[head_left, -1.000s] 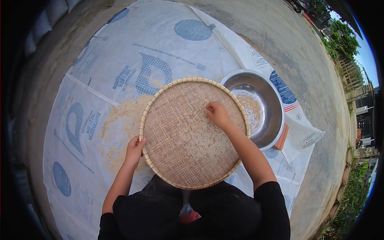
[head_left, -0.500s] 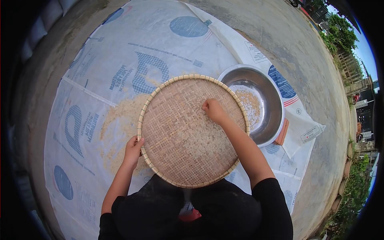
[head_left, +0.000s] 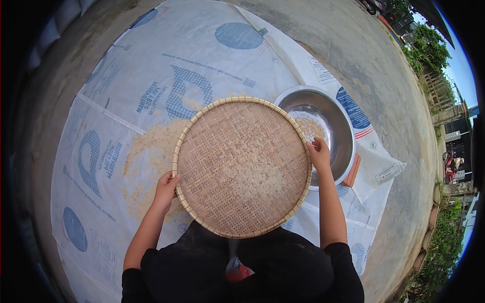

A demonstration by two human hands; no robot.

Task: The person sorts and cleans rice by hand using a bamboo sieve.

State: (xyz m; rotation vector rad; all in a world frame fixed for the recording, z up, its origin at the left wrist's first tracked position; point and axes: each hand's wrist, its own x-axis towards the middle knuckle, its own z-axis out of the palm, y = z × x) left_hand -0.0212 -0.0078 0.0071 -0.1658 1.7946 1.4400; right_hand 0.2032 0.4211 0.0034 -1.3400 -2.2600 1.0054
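Note:
A round woven bamboo winnowing basket (head_left: 217, 136) is held level over my lap, with pale grains (head_left: 257, 177) spread thinly across its middle and right side. My left hand (head_left: 165, 192) grips the left rim, thumb on top and fingers underneath. At the right rim my right hand (head_left: 320, 155) has its fingers curled at the edge; its underside is hidden. Just behind that hand, partly covered by the basket, is a metal basin (head_left: 346, 136) with a layer of yellowish grains or husks (head_left: 310, 127) in it.
A white printed plastic sheet (head_left: 126, 81) covers the concrete ground (head_left: 414, 202). Yellowish husks (head_left: 146, 151) lie scattered on it left of the basket. A reddish brick (head_left: 352, 170) sits beside the basin. Plants and a fence line the far right.
My right hand has moved from above the middle of the basket out to its right rim. The grains lie slightly more gathered toward the middle right. My left hand keeps its grip.

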